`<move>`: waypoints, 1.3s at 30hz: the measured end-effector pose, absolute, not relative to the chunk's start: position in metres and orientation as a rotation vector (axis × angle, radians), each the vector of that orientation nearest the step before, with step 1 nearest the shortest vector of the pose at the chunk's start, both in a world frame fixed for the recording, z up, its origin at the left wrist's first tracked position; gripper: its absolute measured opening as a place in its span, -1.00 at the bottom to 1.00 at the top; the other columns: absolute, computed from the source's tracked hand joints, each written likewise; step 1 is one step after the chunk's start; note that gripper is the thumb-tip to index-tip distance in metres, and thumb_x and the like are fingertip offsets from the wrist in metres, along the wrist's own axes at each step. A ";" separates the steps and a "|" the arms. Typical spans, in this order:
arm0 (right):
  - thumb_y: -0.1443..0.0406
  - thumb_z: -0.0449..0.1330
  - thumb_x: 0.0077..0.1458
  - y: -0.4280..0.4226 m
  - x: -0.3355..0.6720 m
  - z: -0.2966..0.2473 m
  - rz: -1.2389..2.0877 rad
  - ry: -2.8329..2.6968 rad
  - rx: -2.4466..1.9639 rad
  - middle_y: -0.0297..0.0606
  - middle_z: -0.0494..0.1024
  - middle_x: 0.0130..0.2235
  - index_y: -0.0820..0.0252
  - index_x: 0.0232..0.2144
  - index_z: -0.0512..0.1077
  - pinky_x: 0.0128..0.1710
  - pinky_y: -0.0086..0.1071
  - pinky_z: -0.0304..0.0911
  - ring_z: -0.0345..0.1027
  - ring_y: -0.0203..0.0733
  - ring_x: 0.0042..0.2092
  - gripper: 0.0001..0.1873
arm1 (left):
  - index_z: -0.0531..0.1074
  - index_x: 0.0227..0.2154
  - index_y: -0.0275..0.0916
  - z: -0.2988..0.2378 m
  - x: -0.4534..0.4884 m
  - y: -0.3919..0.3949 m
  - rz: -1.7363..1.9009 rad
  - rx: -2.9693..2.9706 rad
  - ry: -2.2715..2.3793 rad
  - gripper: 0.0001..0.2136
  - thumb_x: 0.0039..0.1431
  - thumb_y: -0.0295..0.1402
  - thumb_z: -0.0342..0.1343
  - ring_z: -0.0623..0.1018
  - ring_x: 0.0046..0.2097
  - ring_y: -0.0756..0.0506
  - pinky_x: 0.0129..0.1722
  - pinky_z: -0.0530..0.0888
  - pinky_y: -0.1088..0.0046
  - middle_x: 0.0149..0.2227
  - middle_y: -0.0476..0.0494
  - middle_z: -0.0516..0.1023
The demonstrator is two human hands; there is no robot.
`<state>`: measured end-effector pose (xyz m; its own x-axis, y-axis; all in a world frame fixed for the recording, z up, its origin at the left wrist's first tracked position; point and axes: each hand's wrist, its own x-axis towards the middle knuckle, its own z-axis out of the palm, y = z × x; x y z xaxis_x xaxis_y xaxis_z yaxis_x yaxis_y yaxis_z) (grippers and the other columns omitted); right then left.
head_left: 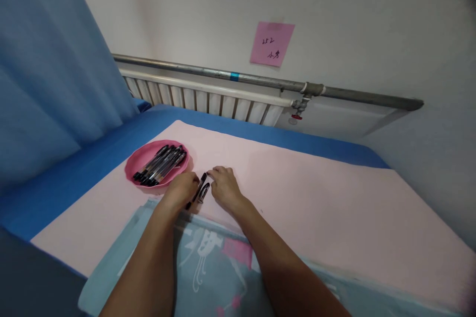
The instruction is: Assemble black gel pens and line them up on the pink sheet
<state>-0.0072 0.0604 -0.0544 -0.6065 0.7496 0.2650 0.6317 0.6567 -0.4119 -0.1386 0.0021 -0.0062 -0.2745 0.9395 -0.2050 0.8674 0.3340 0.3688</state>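
Just right of the pink dish, my left hand is closed on a black pen that slants up and to the right. My right hand faces it, its thumb and forefinger pinched near the pen's upper end; a small dark bit shows at the fingertips, too small to name. Between the two hands, a short black pen cap with a clip lies beside the pen. Several black-capped clear pens are heaped in the pink dish.
A pale pink sheet covers the blue surface. A light blue printed cloth lies under my forearms. Behind are a radiator, a metal pipe and a pink note. A blue curtain hangs at left.
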 end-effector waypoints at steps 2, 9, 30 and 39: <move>0.46 0.04 -0.05 0.060 -0.005 -0.053 0.422 -2.420 -1.077 -0.15 0.40 -0.11 0.22 -0.18 0.41 -0.08 -0.30 0.03 0.14 -0.14 -0.09 -0.65 | 0.49 -0.32 -0.30 -0.005 -0.138 0.002 0.257 1.589 2.236 -0.76 0.05 -0.42 -0.07 0.50 -0.28 -0.09 -0.34 0.30 0.49 -0.31 -0.24 0.57; 0.51 0.04 -0.08 0.051 0.007 -0.042 0.561 -2.397 -1.051 -0.20 0.42 -0.31 0.23 -0.50 0.44 -0.16 -0.36 0.08 0.18 -0.21 -0.23 -0.80 | 0.47 -0.34 -0.32 0.002 -0.134 0.000 0.238 1.582 2.268 -0.79 0.06 -0.42 -0.06 0.50 -0.24 -0.10 -0.31 0.31 0.47 -0.29 -0.27 0.56; 0.52 0.06 -0.10 0.042 0.009 -0.040 0.629 -2.492 -0.847 -0.28 0.45 -0.21 0.12 -0.44 0.51 -0.12 -0.32 0.09 0.20 -0.19 -0.16 -0.71 | 0.48 -0.36 -0.32 -0.003 -0.138 0.002 0.246 1.601 2.227 -0.77 0.06 -0.42 -0.09 0.50 -0.29 -0.09 -0.35 0.30 0.47 -0.32 -0.26 0.56; 0.57 0.01 -0.11 0.048 0.010 -0.040 0.715 -2.366 -0.935 -0.24 0.41 -0.33 0.22 -0.50 0.45 -0.18 -0.38 0.15 0.22 -0.25 -0.24 -0.73 | 0.47 -0.35 -0.33 -0.002 -0.138 0.002 0.246 1.598 2.231 -0.78 0.06 -0.43 -0.08 0.50 -0.27 -0.12 -0.32 0.32 0.43 -0.32 -0.28 0.56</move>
